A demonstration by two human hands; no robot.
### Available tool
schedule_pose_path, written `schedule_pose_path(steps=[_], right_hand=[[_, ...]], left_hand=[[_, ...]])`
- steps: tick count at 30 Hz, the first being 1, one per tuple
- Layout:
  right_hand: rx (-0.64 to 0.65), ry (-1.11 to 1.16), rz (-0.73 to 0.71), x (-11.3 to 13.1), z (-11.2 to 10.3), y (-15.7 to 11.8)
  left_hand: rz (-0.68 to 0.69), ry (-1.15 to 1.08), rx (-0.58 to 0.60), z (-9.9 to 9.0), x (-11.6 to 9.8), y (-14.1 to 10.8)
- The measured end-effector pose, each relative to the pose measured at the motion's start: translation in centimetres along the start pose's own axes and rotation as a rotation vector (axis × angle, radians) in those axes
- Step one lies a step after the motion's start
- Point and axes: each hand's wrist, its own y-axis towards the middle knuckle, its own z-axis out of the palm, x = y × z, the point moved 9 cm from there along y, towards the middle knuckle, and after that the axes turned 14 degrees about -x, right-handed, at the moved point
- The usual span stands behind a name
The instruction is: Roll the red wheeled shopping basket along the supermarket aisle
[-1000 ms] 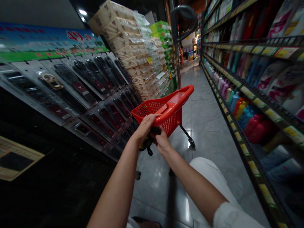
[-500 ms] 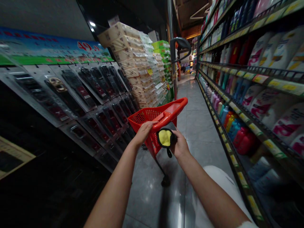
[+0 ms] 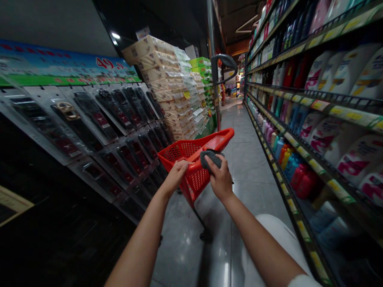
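Observation:
A red plastic shopping cart (image 3: 199, 181) stands ahead of me on the tiled floor, its basket full of holes and its handle nearest me. Closed around the left part of that red handle (image 3: 226, 136) is my left hand (image 3: 178, 170). My right hand (image 3: 220, 175) grips a soft dark grey cleaning pad (image 3: 206, 160), which lies against the top of the handle a little right of my left hand. The pad's underside is hidden. What lies inside the basket, if anything, does not show.
Packaged belts (image 3: 98, 111) hang on a display at left. Behind them rise stacked tissue packs (image 3: 161, 79) beside a metal pole (image 3: 212, 40). Shelves of bottles (image 3: 326, 137) line the right side, and the grey aisle floor (image 3: 239, 135) runs between.
My right hand has turned the pad over, from its yellow side facing me to its grey side, and brought it up onto the handle. My left hand stays on the handle.

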Motion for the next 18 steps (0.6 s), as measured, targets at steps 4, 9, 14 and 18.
schedule_pose_path(steps=[4, 9, 14, 18], right_hand=[[-0.081, 0.001, 0.121, -1.3, -0.5, 0.4], [0.038, 0.088, -0.071, 3.3, -0.1, -3.2], [-0.02, 0.045, -0.041, 0.2, -1.0, -1.1], [-0.162, -0.009, 0.158, -5.5, -1.7, 2.1]], left_hand=[[-0.005, -0.016, 0.001, -0.1, -0.2, -0.4], [0.011, -0.018, -0.025, 0.0, -0.2, -0.3], [0.003, 0.001, -0.039, -0.4, -0.3, -0.8], [0.007, -0.001, -0.017, -0.5, -0.8, -1.4]])
